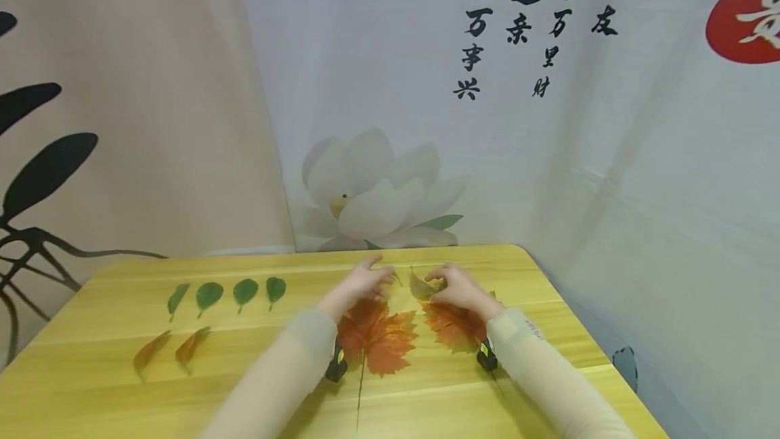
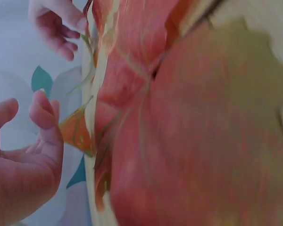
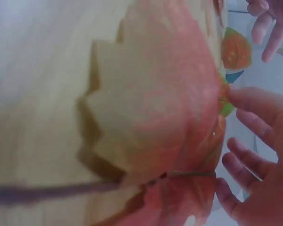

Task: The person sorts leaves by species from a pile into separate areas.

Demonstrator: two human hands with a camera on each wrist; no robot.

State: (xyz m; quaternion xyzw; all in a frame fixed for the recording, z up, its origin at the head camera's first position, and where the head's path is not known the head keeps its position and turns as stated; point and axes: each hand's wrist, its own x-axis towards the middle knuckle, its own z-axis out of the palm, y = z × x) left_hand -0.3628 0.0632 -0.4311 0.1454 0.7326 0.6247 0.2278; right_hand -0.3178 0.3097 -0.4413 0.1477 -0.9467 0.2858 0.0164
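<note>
Pale sleeves (image 1: 274, 374), small lettering (image 1: 534, 329) on the right, black wrist pieces (image 1: 487, 358), apparently yellow-marked

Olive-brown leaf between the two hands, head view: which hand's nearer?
Right. The right hand has its fingertips at the right edge of the olive-brown leaf; the left hand is off to the leaf's left, across a visible gap.

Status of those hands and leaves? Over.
Left hand open beside small orange leaf. Right hand touching yellowish leaf; pinch unclear. Large red-orange leaves close by; nothing visibly blocking.
</note>
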